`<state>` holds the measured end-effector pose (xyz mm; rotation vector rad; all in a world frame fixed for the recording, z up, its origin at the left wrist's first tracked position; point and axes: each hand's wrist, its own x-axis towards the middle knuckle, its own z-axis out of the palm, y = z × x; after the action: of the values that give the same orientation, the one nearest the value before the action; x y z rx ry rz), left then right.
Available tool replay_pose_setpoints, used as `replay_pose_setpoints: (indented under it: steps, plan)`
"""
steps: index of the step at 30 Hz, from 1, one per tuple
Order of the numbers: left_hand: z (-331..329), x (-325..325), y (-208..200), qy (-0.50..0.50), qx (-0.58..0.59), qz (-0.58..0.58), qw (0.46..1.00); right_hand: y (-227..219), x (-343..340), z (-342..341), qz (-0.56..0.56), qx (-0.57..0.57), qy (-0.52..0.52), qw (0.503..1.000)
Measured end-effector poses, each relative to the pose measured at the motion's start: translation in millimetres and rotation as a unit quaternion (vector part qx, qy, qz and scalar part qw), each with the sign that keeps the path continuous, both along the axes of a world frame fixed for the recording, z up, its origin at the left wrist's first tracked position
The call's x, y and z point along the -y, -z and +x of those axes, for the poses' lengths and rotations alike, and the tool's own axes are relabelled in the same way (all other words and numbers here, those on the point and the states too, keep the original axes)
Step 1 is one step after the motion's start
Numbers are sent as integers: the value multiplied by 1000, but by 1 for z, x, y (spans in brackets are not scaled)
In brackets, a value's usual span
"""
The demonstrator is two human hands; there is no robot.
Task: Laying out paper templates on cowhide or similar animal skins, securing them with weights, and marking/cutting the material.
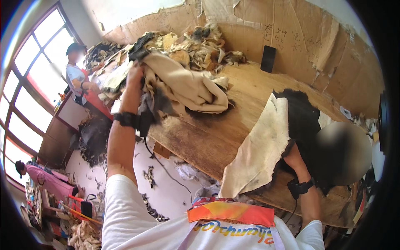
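Observation:
My left hand (135,74) is raised at the far left end of the wooden table and closed on a fur pelt (183,81). That pelt's cream skin side bulges upward, and grey-brown fur hangs below my wrist. At the right, my right hand (294,158) reaches against a black fur pelt (303,112), whose pale skin side (260,146) is folded over toward the table's front edge. The fingers of this hand are hidden by the pelt. Dark straps with cables circle both wrists.
A heap of mixed fur pieces (183,48) lies at the table's back left. A black phone-like slab (268,58) leans on the cardboard-covered wall (300,37). One person in a red apron (98,99) stands at the left; another in pink (50,181) is lower left. Scraps litter the white floor (166,179).

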<state>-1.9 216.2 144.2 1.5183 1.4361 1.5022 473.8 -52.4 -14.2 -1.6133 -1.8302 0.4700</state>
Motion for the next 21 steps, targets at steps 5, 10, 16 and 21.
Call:
replay_pose_setpoints:
  steps: [5, 10, 16, 21]
  plan:
    - [-134, -110, -52, 20, 235, 65, 970, -27, -5, -26, 7, 12, 54, 998]
    - [-267, -176, 8, -140, 84, 32, 986, -22, -9, -44, -25, -61, 194, 979]
    - [-335, -167, 152, -217, -223, -46, 949, -1, -22, -51, -27, -70, 211, 974]
    - [-249, -93, 134, -143, -416, -54, 896, -14, -26, -72, -64, -91, 217, 970]
